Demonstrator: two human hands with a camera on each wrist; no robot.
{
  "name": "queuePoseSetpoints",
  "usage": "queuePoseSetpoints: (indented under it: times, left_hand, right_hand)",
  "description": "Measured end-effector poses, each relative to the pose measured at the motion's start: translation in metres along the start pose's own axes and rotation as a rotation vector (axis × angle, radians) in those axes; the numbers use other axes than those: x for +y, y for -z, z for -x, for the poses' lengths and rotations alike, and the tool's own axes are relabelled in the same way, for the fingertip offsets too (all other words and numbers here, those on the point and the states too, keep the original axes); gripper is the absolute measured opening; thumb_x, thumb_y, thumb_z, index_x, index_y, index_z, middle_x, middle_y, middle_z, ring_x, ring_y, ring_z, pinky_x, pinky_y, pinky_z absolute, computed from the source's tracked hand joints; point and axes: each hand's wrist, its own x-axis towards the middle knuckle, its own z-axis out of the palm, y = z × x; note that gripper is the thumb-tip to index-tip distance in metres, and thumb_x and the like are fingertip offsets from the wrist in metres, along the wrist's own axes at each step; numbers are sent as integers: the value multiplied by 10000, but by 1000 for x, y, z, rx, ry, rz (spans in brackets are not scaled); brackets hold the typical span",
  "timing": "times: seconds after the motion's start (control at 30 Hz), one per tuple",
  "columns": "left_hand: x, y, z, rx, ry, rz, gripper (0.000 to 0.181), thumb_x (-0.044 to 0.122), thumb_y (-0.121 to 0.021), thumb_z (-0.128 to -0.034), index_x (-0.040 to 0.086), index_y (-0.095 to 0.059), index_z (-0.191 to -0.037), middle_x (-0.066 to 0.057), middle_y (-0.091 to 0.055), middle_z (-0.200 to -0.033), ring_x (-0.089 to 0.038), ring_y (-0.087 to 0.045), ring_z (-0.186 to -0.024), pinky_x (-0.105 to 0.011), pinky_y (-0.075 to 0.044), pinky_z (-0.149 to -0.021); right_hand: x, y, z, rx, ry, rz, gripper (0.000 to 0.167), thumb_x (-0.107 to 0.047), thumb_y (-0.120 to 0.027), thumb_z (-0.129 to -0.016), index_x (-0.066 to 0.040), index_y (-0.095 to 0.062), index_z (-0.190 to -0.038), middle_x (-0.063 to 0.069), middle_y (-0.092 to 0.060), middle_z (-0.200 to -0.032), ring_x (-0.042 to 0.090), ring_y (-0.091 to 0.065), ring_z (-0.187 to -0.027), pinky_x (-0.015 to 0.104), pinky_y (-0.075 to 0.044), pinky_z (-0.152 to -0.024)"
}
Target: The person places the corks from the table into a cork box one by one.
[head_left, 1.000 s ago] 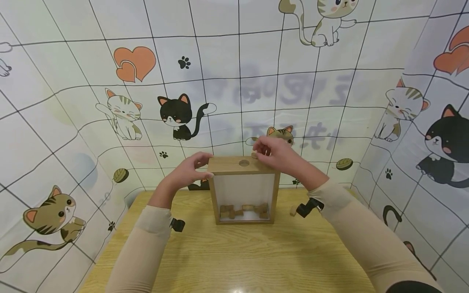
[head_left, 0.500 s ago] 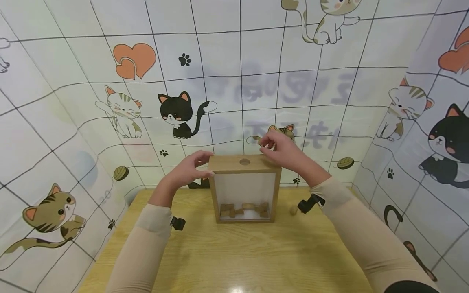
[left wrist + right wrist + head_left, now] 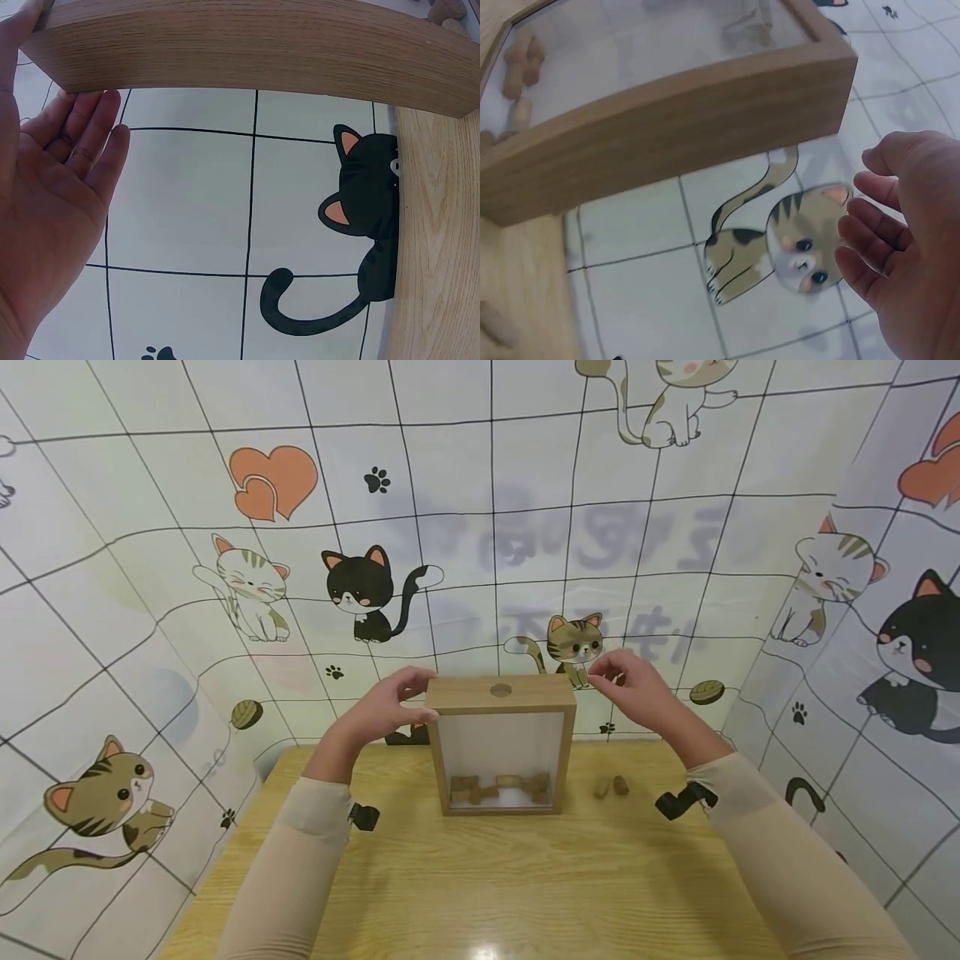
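Observation:
A shallow wooden box (image 3: 567,764) stands upright on the table, with a clear or pale front and a round hole (image 3: 501,690) in its top. Several short, cork-like wooden pieces (image 3: 538,789) lie at the bottom inside it. My left hand (image 3: 382,706) holds the upper left corner, thumb at the front and fingers behind; in the left wrist view those fingers (image 3: 97,139) touch the frame. Off to the right of the box my right hand (image 3: 637,689) hangs in the air, its fingers loosely bent with nothing visible between them.
Two loose wooden pieces, one pale (image 3: 602,788) and one darker (image 3: 621,785), lie on the table right of the box. Behind the wooden table (image 3: 480,877) rises a white grid-patterned wall covering (image 3: 457,552) with cartoon cats.
My right hand has moved from the box's top out to the right. The small piece at its fingertips no longer shows. The darker loose piece has come into view. My left hand stays put.

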Motion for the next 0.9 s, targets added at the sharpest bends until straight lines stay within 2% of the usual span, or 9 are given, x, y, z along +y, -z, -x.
queuePoseSetpoints:
  times: [0.23, 0.47, 0.63, 0.77, 0.9]
  left_hand:
    - [2, 0, 0, 2, 8, 0, 733, 247, -890, -961, 144, -525, -1588, -110, -569, -1588, -340, -403, -1609, -579, -480, -1199]
    - [0, 0, 0, 5, 5, 2, 729, 246, -892, -960, 142, -530, -1584, -113, -568, -1591, -344, -406, -1606, -606, -453, -1216]
    - [-1, 1, 0, 10, 12, -3, 746, 253, -895, -958, 152, -520, -1595, -114, -547, -1619, -340, -412, -1603, -609, -439, -1226]
    - [-1, 1, 0, 7, 12, -3, 749, 260, -894, -959, 155, -518, -1599, -118, -542, -1623, -344, -411, -1603, -607, -438, -1228]
    - [-1, 0, -1, 5, 13, -3, 743, 265, -895, -956, 166, -525, -1593, -108, -551, -1614, -338, -421, -1598, -587, -456, -1218]
  right_hand:
    - [44, -10, 35, -56, -65, 51, 196, -181, -667, -1128, -48, -688, -1270, 118, -660, -1215, 267, -628, -1042, 423, -548, -857]
    - [89, -28, 69, -136, -92, 90, 298, -123, -723, -1084, 19, -671, -1342, 203, -641, -1259, 319, -641, -1051, 460, -563, -824]
    - [117, -42, 84, -163, -106, 110, 322, -98, -750, -1059, 41, -677, -1340, 187, -657, -1204, 292, -635, -1006, 457, -556, -813]
    - [136, -55, 93, -189, -109, 117, 349, -64, -746, -1037, 95, -673, -1338, 226, -666, -1141, 273, -642, -944, 440, -565, -782]
    - [148, -67, 100, -232, -161, 122, 399, -104, -729, -1056, 107, -654, -1386, 211, -646, -1117, 270, -642, -939, 458, -568, -802]
